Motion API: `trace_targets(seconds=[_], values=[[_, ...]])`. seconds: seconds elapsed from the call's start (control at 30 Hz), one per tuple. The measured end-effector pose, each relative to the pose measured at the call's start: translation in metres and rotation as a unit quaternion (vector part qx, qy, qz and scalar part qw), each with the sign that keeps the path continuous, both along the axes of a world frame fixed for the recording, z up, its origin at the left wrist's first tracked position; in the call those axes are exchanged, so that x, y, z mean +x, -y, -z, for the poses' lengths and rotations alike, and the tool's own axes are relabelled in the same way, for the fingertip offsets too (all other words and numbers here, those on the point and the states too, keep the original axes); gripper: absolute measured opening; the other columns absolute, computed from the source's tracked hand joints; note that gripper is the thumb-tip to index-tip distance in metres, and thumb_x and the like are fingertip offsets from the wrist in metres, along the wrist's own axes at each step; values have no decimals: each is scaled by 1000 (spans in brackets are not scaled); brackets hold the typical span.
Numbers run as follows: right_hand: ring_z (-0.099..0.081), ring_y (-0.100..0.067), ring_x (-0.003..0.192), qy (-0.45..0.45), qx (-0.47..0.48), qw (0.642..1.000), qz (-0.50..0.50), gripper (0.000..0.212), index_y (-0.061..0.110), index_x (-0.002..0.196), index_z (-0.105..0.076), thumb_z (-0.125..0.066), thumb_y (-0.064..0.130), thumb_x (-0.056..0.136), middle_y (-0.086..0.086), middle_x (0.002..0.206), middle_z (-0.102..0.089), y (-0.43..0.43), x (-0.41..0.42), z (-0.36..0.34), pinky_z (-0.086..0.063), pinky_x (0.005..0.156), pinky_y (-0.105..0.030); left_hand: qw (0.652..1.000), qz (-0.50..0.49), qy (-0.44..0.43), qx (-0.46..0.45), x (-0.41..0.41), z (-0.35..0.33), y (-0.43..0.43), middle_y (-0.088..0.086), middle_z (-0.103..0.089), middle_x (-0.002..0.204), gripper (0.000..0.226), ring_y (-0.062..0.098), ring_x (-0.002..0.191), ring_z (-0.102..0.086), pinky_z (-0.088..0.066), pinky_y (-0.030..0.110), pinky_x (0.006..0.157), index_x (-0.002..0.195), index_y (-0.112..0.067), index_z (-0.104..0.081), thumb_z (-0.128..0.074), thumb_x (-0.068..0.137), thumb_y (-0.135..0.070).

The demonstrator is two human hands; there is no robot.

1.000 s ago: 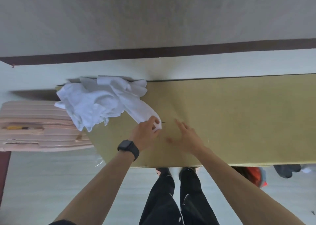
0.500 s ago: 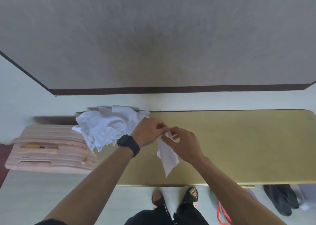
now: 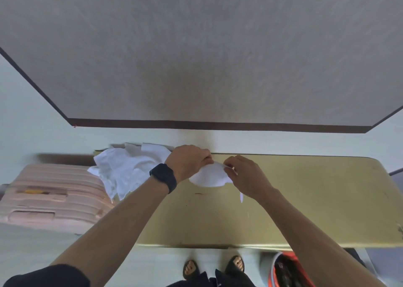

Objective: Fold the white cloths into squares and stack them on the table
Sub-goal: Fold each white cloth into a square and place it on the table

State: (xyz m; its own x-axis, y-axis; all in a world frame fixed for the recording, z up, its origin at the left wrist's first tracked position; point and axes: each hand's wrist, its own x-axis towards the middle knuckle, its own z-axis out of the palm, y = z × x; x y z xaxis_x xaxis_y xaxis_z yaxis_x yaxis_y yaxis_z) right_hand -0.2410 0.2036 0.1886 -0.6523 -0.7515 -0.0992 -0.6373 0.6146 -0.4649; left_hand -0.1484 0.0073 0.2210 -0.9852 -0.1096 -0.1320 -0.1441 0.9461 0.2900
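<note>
A single white cloth (image 3: pixel 210 176) hangs bunched between my two hands above the yellow table (image 3: pixel 305 199). My left hand (image 3: pixel 188 161), with a black watch on the wrist, pinches the cloth's top edge on the left. My right hand (image 3: pixel 244 175) pinches the same edge on the right, a thin strip of cloth dangling below it. A crumpled pile of white cloths (image 3: pixel 128 169) lies on the table's far left corner, spilling over the edge.
A pink ribbed suitcase (image 3: pixel 50 197) stands left of the table. An orange-rimmed bag (image 3: pixel 287 269) sits on the floor under the table's near edge, beside my sandalled feet. A wall rises close behind the table.
My left hand pulled one cloth out of the pile and my right hand joined it. Both hands have lifted the cloth and are holding its top edge, a little further apart than half a second ago.
</note>
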Motion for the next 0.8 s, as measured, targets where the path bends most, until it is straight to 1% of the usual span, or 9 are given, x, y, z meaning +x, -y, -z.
trace_targets(seconds=[0.17, 0.27, 0.4, 0.47, 0.53, 0.6, 0.63, 0.7, 0.8], values=[[-54, -18, 98, -24, 45, 999, 14, 23, 22, 113, -65, -45, 28, 103, 5, 104, -64, -21, -7, 8, -46, 85, -33, 997, 45, -34, -54, -2, 7, 9, 0, -68, 100, 32, 20, 90, -61, -52, 37, 80, 113, -20, -64, -38, 106, -37], [-53, -19, 99, -31, 79, 996, 33, 24, 23, 115, -64, -45, 27, 103, 5, 107, -65, -42, -11, 20, -47, 84, -33, 995, 58, -49, -71, 1, 19, 9, 1, -68, 97, 30, 20, 88, -61, -48, 31, 72, 111, -17, -64, -38, 106, -33], [-57, -20, 98, -22, 106, 991, 74, 28, 26, 116, -67, -42, 27, 103, 4, 107, -67, -62, -21, 30, -48, 83, -35, 990, 61, -68, -108, 3, 43, 5, 2, -68, 90, 24, 20, 82, -61, -45, 29, 66, 105, -17, -65, -43, 105, -25], [-59, -21, 99, -33, 98, 990, 96, 29, 25, 118, -67, -43, 28, 102, 4, 107, -68, -66, -33, 29, -49, 83, -36, 990, 41, -78, -113, -1, 53, 5, 1, -69, 84, 20, 20, 79, -61, -46, 30, 63, 100, -16, -66, -47, 103, -22], [-58, -22, 102, -61, 78, 989, 113, 28, 24, 119, -66, -45, 26, 102, 3, 108, -69, -66, -47, 26, -49, 81, -35, 987, 16, -105, -119, -10, 56, 5, -1, -66, 71, 12, 21, 70, -59, -40, 29, 56, 92, -15, -67, -57, 98, -19], [-58, -24, 101, -103, 30, 986, 130, 26, 20, 118, -67, -49, 22, 100, 1, 106, -69, -64, -62, 23, -47, 76, -33, 982, 0, -136, -130, -20, 54, 2, -3, -60, 59, 2, 20, 60, -55, -41, 29, 52, 88, -15, -68, -69, 90, -15], [-59, -26, 98, -128, 2, 982, 136, 23, 18, 114, -68, -51, 20, 99, 0, 102, -70, -64, -67, 22, -45, 73, -32, 980, -12, -148, -132, -24, 54, 1, -4, -59, 57, 5, 20, 59, -54, -43, 30, 52, 86, -16, -68, -71, 87, -12], [-59, -29, 88, -169, -31, 976, 134, 15, 15, 105, -69, -57, 17, 97, -2, 92, -70, -66, -75, 28, -45, 68, -34, 977, -31, -167, -126, -27, 57, -1, -3, -60, 58, 7, 22, 60, -55, -48, 33, 53, 86, -16, -68, -72, 86, -10], [-59, -30, 83, -185, -30, 976, 110, 7, 17, 99, -66, -62, 16, 93, 1, 86, -68, -77, -73, 51, -47, 69, -38, 976, -48, -173, -120, -18, 68, -8, 0, -67, 68, 8, 24, 65, -61, -51, 34, 55, 91, -15, -72, -74, 84, -12]])
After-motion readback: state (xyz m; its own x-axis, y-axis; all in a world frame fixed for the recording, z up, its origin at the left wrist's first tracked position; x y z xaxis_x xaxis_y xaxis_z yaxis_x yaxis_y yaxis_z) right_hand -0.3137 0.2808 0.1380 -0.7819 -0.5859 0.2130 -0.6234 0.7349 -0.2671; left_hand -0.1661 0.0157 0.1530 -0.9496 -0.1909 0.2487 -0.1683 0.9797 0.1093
